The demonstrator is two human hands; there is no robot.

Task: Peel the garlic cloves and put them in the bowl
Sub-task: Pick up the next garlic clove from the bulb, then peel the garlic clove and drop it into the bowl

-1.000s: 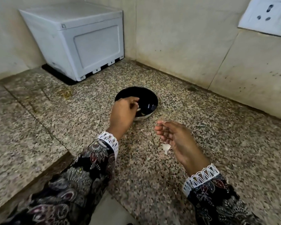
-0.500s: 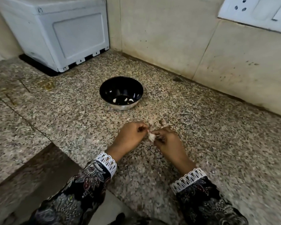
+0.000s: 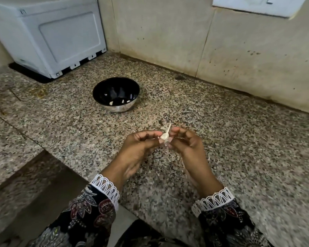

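Pinching garlic clove (image 3: pixel 164 137) between fingertips of both hands, above counter (image 3: pixel 239 148), near side of bowl (image 3: pixel 116 94). Left hand (image 3: pixel 141 148) grips from left, right hand (image 3: pixel 187 145) from right, fingers curled round it. Clove pale cream, small, thin stem tip sticking upward. Loose skin scraps (image 3: pixel 163 126) on counter just beyond. Bowl dark inside, shiny outside, few peeled cloves (image 3: pixel 122 100) at bottom.

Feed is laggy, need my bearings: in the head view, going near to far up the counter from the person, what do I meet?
left hand and right hand pinching a garlic clove → loose peel scraps on the counter → bowl holding peeled cloves → white appliance at the wall.
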